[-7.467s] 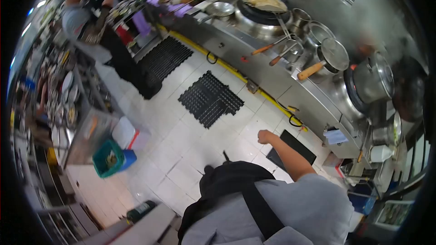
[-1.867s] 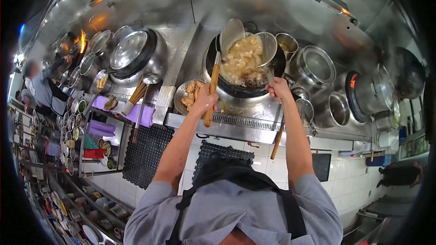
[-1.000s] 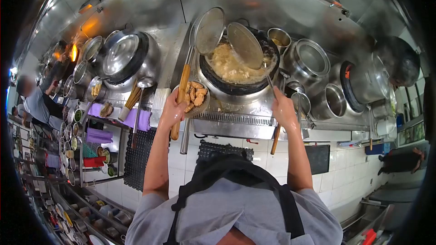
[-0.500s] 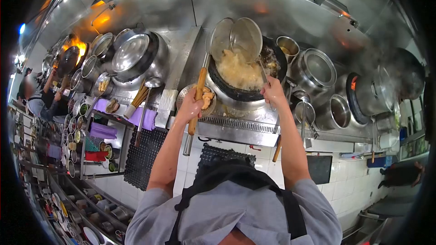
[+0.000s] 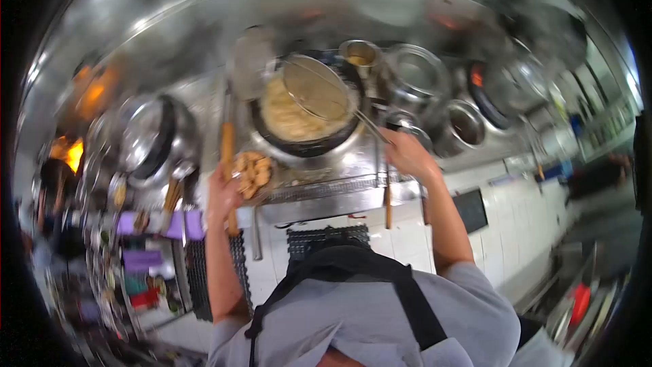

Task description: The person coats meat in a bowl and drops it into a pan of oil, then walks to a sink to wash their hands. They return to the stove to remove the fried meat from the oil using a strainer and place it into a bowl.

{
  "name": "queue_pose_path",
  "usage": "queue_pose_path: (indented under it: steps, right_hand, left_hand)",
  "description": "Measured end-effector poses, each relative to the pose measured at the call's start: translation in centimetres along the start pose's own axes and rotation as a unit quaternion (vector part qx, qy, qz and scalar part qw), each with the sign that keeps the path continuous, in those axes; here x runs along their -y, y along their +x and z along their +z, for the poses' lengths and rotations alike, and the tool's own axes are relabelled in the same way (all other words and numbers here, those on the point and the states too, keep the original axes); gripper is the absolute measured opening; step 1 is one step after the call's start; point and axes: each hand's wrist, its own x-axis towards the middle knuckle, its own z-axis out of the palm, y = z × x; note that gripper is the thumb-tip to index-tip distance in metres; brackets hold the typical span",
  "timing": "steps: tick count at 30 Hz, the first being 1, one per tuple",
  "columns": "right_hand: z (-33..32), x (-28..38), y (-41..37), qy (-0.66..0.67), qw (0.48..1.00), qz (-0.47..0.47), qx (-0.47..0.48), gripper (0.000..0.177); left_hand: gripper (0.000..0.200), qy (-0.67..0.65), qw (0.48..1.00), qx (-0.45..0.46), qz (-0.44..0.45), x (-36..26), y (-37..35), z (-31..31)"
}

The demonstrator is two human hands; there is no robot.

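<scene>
My left hand (image 5: pixel 223 197) is wrapped round the wooden handle (image 5: pixel 227 146) of a large strainer (image 5: pixel 254 61), whose blurred mesh head is up beside the wok's back left. My right hand (image 5: pixel 409 156) grips the thin metal handle of a round mesh skimmer (image 5: pixel 316 87), held over the wok. Pale, foamy bubbling oil fills the black wok (image 5: pixel 305 147); any food under the foam cannot be made out. Close to my left hand, browned pieces (image 5: pixel 252 175) lie heaped in a round perforated container.
Behind the wok stands a small metal pot (image 5: pixel 360 54). Lidded and open pots (image 5: pixel 464 124) line the right side. A large lidded pot (image 5: pixel 146 136) is at left, with flames (image 5: pixel 75 155) beyond. A person in an apron is blurred at far left.
The view has turned, shifting the scene left. The skimmer has swung to the right, away from the strainer, and is over the foam. More browned pieces show in the container.
</scene>
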Motion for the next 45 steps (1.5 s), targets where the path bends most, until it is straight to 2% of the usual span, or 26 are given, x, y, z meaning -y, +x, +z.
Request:
queue_pose_path:
  steps: [1, 2, 4, 5, 6, 7, 8, 9, 10, 11, 12, 13, 15, 18, 22, 25, 29, 34, 40, 45]
  right_hand:
    - [-0.2, -0.9, 0.3, -0.008, 0.999, 0.01, -0.031, 0.054]
    - [-1.0, -0.1, 0.6, -0.034, 0.996, 0.069, -0.034, 0.049]
    - [0.5, -3.3, 3.2, -0.109, 0.986, 0.011, -0.125, 0.041]
    - [0.2, -3.2, 3.7, -0.104, 0.985, 0.043, -0.127, 0.041]
    - [0.2, -2.7, 4.3, -0.097, 0.985, 0.069, -0.124, 0.04]
    - [0.6, -2.7, 4.8, -0.077, 0.988, 0.077, -0.109, 0.037]
    - [1.0, -2.6, 5.3, -0.057, 0.99, 0.085, -0.094, 0.034]
    - [1.4, -2.6, 5.7, -0.037, 0.992, 0.094, -0.079, 0.031]
    - [1.1, -1.8, 5.8, 0.0, 0.989, 0.151, -0.003, 0.021]
    - [1.5, -1.5, 5.8, 0.034, 0.985, 0.167, 0.016, 0.015]
    - [2.4, -2.5, 6.3, 0.053, 0.982, 0.175, 0.042, 0.013]
    - [3.8, -3.4, 6.8, 0.071, 0.978, 0.186, 0.065, 0.014]
    - [6.7, -3.6, 7.1, 0.203, 0.959, 0.19, 0.052, 0.014]
    - [10.7, -2.5, 7.2, 0.345, 0.916, 0.197, 0.057, 0.017]
    - [12.7, -0.7, 8.3, 0.456, 0.865, 0.2, 0.061, 0.02]
    - [12.4, -2.0, 9.0, 0.463, 0.87, 0.159, 0.055, 0.018]
    - [9.9, -0.6, 6.7, 0.361, 0.926, 0.104, 0.028, 0.012]
    - [7.3, 2.3, 5.4, 0.17, 0.98, 0.095, -0.041, 0.042]
    - [7.0, 2.3, 5.3, 0.067, 0.992, 0.058, -0.089, 0.047]
    - [3.9, 3.7, 1.4, 0.011, 0.994, 0.022, -0.107, 0.048]
  left_hand:
    - [0.043, 0.048, 0.998, -0.008, 0.045, 0.0, 0.0, 0.0]
    - [0.041, 0.06, 0.998, -0.009, 0.034, -0.3, 0.3, -0.1]
    - [0.04, 0.107, 0.993, -0.01, 0.052, -0.6, 0.7, 0.4]
    - [0.043, 0.123, 0.99, -0.031, 0.064, -0.2, 0.8, 0.4]
    - [0.049, 0.21, 0.974, -0.034, 0.081, 1.0, 1.5, 0.2]
    - [0.054, 0.297, 0.95, -0.04, 0.092, 2.4, 2.4, -0.2]
    - [0.061, 0.344, 0.919, -0.076, 0.176, 2.7, 1.9, 0.5]
    - [0.058, 0.343, 0.933, -0.045, 0.095, 1.8, 1.6, 1.1]
    - [0.058, 0.319, 0.939, -0.055, 0.114, 1.4, 1.0, 1.8]
    - [0.055, 0.314, 0.937, -0.058, 0.143, 4.2, 2.3, 1.6]
    - [0.056, 0.359, 0.919, -0.035, 0.159, 4.3, 2.3, 1.9]
    - [0.051, 0.291, 0.951, -0.019, 0.103, 3.9, 2.0, 2.4]
    - [0.04, 0.142, 0.99, 0.018, -0.002, 3.3, 1.5, 3.7]
    - [0.035, 0.022, 0.998, 0.064, -0.014, 6.1, 2.6, 5.2]
    - [0.033, 0.0, 0.998, 0.069, -0.016, 4.1, 2.3, 7.5]
    - [0.038, -0.025, 0.998, 0.06, 0.002, 3.6, 2.8, 6.2]
    - [0.038, -0.024, 0.997, 0.068, 0.013, 0.6, 2.4, 4.5]
    - [0.045, -0.006, 0.997, 0.058, 0.042, -1.0, 2.4, 3.4]
    - [0.039, -0.004, 0.998, 0.041, 0.041, -2.6, 1.1, 2.1]
    - [0.045, -0.021, 0.998, 0.052, 0.019, -3.6, -0.3, 0.6]
